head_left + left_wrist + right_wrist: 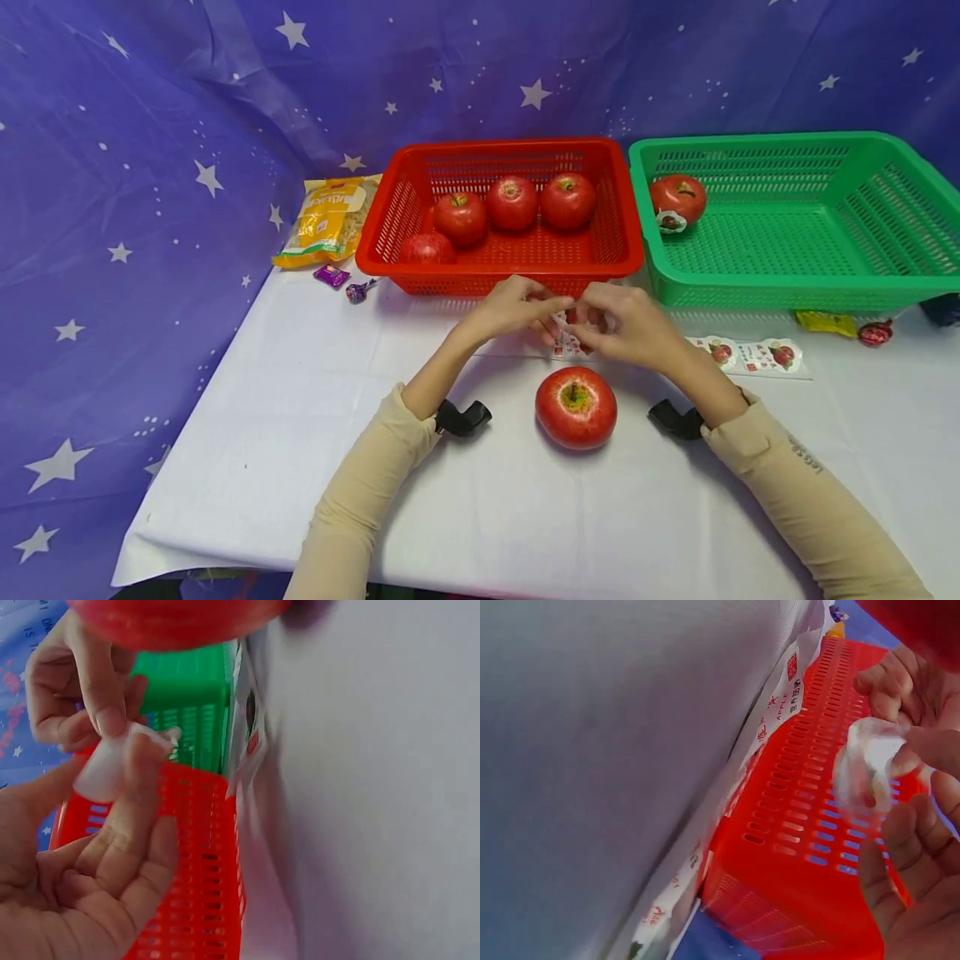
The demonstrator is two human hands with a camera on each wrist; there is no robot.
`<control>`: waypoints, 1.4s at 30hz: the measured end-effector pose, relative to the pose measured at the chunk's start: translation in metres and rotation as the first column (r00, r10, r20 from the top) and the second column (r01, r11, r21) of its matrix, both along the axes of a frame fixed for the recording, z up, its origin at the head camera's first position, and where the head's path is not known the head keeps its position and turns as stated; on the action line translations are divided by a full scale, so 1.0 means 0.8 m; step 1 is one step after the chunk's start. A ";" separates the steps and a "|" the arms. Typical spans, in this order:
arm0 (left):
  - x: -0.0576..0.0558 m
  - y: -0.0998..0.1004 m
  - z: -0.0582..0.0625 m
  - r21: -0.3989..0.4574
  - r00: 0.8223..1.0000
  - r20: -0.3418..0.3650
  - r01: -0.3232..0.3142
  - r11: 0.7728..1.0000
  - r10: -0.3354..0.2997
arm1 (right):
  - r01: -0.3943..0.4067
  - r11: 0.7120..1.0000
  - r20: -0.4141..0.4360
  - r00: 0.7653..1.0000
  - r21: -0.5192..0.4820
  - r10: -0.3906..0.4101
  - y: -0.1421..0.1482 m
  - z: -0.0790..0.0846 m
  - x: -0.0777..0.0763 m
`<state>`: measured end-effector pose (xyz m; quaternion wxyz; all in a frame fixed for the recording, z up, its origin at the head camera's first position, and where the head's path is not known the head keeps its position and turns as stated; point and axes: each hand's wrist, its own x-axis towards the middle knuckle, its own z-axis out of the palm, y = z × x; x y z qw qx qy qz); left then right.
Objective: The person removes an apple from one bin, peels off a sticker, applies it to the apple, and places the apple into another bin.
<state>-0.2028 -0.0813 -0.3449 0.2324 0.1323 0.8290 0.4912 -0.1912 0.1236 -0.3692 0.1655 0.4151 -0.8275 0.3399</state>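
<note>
Above the table, in the head view, my left hand (510,312) and right hand (633,325) meet in front of the red basket. Between them is a small curled whitish sticker (103,771), pinched by fingertips of both hands. In the right wrist view the sticker (861,776) looks partly see-through and blurred. A red apple (576,408) sits stem up on the table, nearer to me than the hands. Beneath the hands lies a strip of apple-printed stickers (753,357), partly hidden, running right along the basket fronts.
The red basket (517,271) holds several apples (512,202). Right of it, the green basket (795,287) holds one apple (678,200) bearing a sticker. A yellow food bag (330,218), a purple wrapped sweet (332,276) and a lollipop (358,292) lie left; more sweets lie right.
</note>
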 end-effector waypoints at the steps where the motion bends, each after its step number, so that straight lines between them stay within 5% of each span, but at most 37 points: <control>1: 0.000 0.002 -0.001 0.026 1.000 0.004 -0.007 1.000 0.007 | 0.001 1.000 -0.048 0.999 0.017 -0.001 0.000 0.000 0.000; 3: 0.000 0.005 -0.003 0.049 1.000 -0.002 -0.011 0.999 0.011 | 0.025 0.998 -0.068 0.997 0.053 -0.021 -0.001 0.001 0.001; 8: 0.001 0.005 -0.006 0.073 1.000 -0.029 0.002 0.997 0.000 | 0.098 0.989 0.040 0.994 0.114 -0.103 0.000 0.008 0.008; 13: 0.006 0.005 0.003 0.163 0.992 -0.093 0.105 0.981 -0.090 | 0.231 0.972 -0.030 0.973 0.044 -0.230 0.000 0.018 0.014; 16: 0.014 0.007 0.015 0.203 0.978 -0.151 0.173 0.964 -0.144 | 0.249 0.967 0.193 0.953 -0.056 -0.234 0.004 0.034 0.019; 19: 0.024 0.011 0.028 0.202 0.965 -0.205 0.204 0.958 -0.163 | 0.245 0.945 0.434 0.891 -0.214 -0.133 0.010 0.053 0.027; 20: 0.028 0.011 0.032 0.192 0.963 -0.219 0.203 0.960 -0.159 | 0.245 0.932 0.470 0.878 -0.268 -0.095 0.012 0.059 0.030; 22: 0.039 0.011 0.038 0.121 0.952 -0.265 0.188 0.975 -0.151 | 0.213 0.889 0.462 0.887 -0.405 -0.002 0.017 0.068 0.033; 25: 0.062 0.006 0.043 -0.139 0.898 -0.376 0.188 0.972 -0.228 | 0.153 0.782 0.413 0.899 -0.604 0.143 0.026 0.076 0.037; 26: 0.072 0.004 0.042 -0.244 0.872 -0.395 0.204 0.948 -0.290 | 0.148 0.747 0.404 0.898 -0.648 0.172 0.029 0.078 0.039; 28: 0.091 0.003 0.037 -0.444 0.791 -0.411 0.260 0.857 -0.453 | 0.158 0.699 0.417 0.883 -0.698 0.216 0.036 0.079 0.043; 30: 0.104 0.004 0.025 -0.548 0.712 -0.401 0.318 0.774 -0.577 | 0.190 0.719 0.453 0.871 -0.669 0.190 0.041 0.078 0.050; 33: 0.103 0.008 0.007 -0.553 0.667 -0.384 0.388 0.737 -0.639 | 0.208 0.788 0.498 0.856 -0.580 0.141 0.041 0.071 0.064; 42: 0.040 0.011 -0.018 -0.291 0.804 -0.236 0.478 0.829 -0.547 | 0.005 0.906 0.474 0.853 -0.424 0.217 0.023 0.039 0.085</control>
